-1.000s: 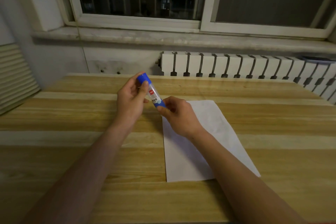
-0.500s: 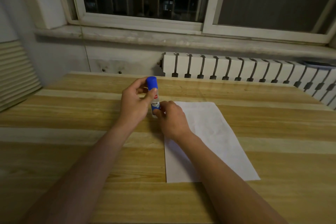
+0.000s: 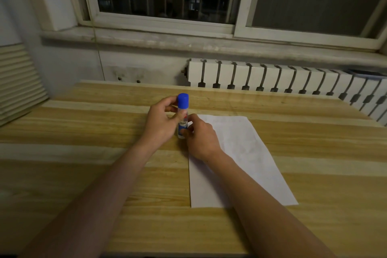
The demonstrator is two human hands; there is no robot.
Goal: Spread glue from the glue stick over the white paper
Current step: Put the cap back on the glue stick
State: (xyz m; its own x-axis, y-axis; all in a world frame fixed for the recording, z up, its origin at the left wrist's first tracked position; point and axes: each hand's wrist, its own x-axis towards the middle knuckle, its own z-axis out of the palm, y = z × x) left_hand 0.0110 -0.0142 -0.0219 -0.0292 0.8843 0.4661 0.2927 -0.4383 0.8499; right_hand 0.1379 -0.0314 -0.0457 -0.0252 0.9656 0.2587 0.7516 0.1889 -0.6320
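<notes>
A glue stick (image 3: 182,111) with a blue cap and a white labelled body stands upright between my hands, cap on top. My left hand (image 3: 162,121) grips its upper body just under the cap. My right hand (image 3: 201,136) pinches its lower end, fingers around the base. A white sheet of paper (image 3: 247,153) lies flat on the wooden table (image 3: 83,153), to the right of the glue stick; my right wrist and forearm cover part of its left side.
A white radiator (image 3: 272,77) runs along the wall behind the table's far edge, under a window sill (image 3: 188,42). A slatted panel (image 3: 18,81) stands at the left. A dark object (image 3: 366,73) rests on the radiator's right end.
The glue stick has swung from a tilt to upright, cap up. Both hands stayed on it, and my right hand shifted closer to its base.
</notes>
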